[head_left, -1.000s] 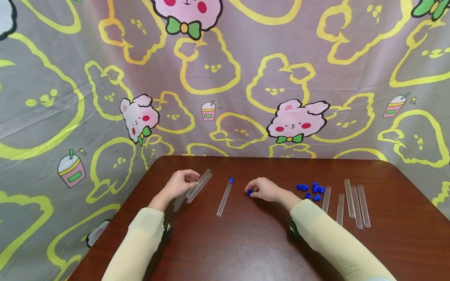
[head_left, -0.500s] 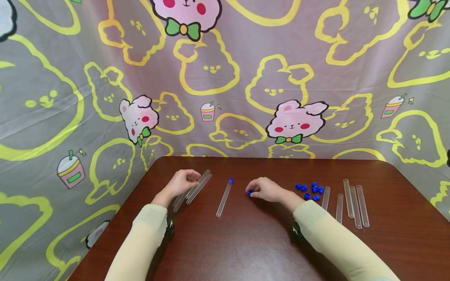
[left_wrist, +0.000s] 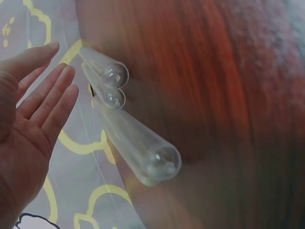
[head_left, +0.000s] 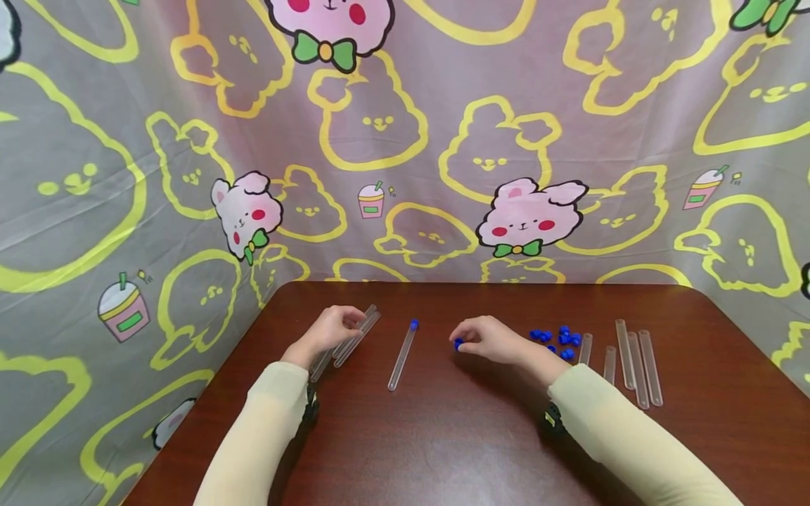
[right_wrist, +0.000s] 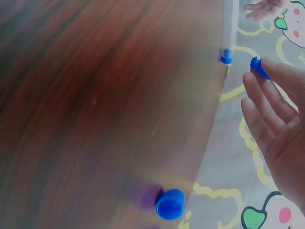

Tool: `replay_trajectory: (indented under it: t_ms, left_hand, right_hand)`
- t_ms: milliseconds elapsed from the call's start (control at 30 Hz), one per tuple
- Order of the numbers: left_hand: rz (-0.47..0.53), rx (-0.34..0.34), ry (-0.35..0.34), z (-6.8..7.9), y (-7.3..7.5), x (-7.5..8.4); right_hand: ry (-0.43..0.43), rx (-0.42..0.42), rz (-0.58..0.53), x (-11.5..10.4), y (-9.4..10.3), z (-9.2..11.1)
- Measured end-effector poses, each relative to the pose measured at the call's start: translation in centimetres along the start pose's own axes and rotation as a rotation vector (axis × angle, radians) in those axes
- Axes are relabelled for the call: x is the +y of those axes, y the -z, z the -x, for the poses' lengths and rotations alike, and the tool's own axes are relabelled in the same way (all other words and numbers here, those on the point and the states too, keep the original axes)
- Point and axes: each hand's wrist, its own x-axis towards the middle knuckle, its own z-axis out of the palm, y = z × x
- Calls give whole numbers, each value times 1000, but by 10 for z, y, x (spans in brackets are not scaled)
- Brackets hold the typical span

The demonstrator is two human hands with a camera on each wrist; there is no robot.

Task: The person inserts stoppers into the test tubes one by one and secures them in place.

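My right hand point(head_left: 490, 339) pinches a small blue cap point(right_wrist: 259, 68) between thumb and forefinger, the other fingers spread below. It hovers over the table, right of a clear test tube point(head_left: 401, 360) that lies with a blue cap point(head_left: 414, 325) on its far end. On the left, my left hand point(head_left: 332, 328) is over several uncapped test tubes point(head_left: 358, 340), partly hiding them in the head view. Its fingers point(left_wrist: 59, 102) are loosely extended and hold nothing. Rounded ends of those tubes point(left_wrist: 143, 148) point toward the left wrist camera.
Several loose blue caps point(head_left: 565, 334) lie right of my right hand; one cap point(right_wrist: 170, 205) shows close in the right wrist view. Beyond them are several more clear tubes point(head_left: 640, 379). A patterned curtain point(head_left: 405, 183) rises behind the brown table point(head_left: 443, 450).
My right hand has shifted slightly to the right, still pinching the blue cap. My left hand stays over the left tubes with barely any movement.
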Motion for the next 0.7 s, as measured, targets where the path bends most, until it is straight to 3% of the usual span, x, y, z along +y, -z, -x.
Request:
replay_trajectory:
  t_ms: [700]
  left_hand:
    - [-133,-14,20,-9,-9,0]
  right_hand:
    - [-28,76,0,-9,32,46]
